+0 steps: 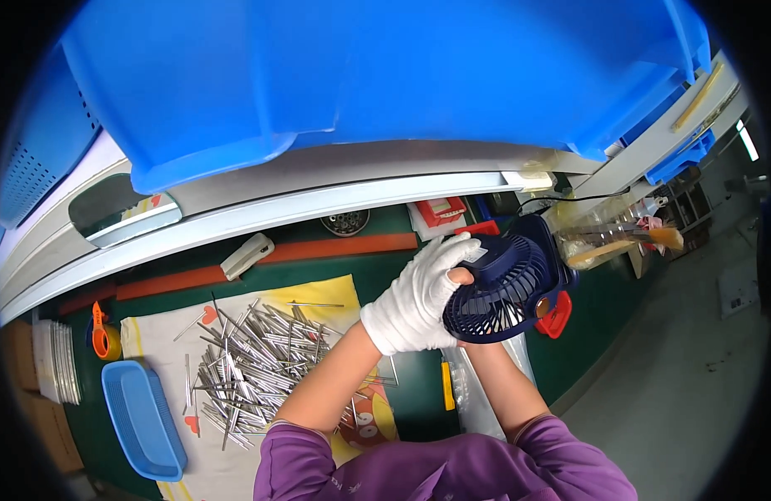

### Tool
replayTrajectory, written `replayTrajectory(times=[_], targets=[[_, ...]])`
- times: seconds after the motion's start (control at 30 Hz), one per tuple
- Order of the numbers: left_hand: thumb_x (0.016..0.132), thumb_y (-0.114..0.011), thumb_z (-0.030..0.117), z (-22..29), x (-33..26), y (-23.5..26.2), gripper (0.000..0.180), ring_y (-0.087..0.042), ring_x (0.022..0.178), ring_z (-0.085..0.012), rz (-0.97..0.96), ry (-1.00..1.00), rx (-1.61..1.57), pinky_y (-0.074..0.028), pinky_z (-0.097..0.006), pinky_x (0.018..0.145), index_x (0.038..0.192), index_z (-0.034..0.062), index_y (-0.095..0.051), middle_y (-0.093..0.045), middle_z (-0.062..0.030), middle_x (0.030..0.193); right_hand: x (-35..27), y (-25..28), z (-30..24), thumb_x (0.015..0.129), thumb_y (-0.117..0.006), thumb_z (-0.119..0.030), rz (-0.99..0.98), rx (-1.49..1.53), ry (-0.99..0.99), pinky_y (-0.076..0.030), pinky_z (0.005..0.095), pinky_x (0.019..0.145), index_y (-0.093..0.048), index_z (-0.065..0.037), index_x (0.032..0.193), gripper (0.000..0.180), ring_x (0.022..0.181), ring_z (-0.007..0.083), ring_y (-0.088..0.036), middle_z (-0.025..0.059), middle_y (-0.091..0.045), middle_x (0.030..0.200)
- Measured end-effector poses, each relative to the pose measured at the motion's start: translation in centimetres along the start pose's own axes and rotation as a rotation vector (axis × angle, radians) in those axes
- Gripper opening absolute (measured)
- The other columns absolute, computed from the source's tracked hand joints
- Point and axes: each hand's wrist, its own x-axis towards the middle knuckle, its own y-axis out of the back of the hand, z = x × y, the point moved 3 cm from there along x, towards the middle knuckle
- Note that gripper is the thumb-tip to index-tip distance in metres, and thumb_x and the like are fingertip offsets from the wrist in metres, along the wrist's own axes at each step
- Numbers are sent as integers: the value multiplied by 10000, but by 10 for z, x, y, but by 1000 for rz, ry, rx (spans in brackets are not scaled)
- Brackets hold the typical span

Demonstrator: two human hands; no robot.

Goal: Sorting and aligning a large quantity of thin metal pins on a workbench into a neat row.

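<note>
A small dark blue fan (504, 292) with a round slatted cage and a frame-like stand is raised above the right part of the green table. My left hand (423, 294), in a white glove with the thumb tip bare, closes on the fan's housing from the left. My right forearm (507, 388) reaches up beneath the fan, whose cage hides the right hand and its fingers. To the left of my left arm, many thin metal rods (256, 363) lie heaped on a patterned cloth (160, 338).
Large blue bins (419, 75) sit on a shelf above the table. A light blue basket (143, 417) and orange tape dispenser (106, 334) are at left. At the back are a white stapler (247, 255) and metal bowl (345, 222). A yellow-handled tool (447, 386) lies beside clear plastic (476, 397).
</note>
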Motion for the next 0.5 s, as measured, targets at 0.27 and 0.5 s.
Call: replayTrajectory(times=[0.27, 0.5], targets=[[391, -878, 286, 0, 4, 8, 800, -408, 1185, -416, -112, 64, 26, -325, -484, 1000, 984, 103, -374, -414, -188, 1253, -1, -25, -16, 851, -562, -96, -119, -265, 83, -409, 294, 905, -466, -60, 1164, 329, 1033, 170, -519, 66, -524, 1122], [381, -885, 304, -5, 7, 11, 798, -415, 1182, -404, -146, 36, -2, -322, -476, 995, 949, 94, -366, -420, -204, 1241, 3, -18, -16, 905, -486, -158, -223, -862, 198, -383, 325, 958, -435, -62, 1220, 334, 1086, 208, -502, 84, -504, 1188]])
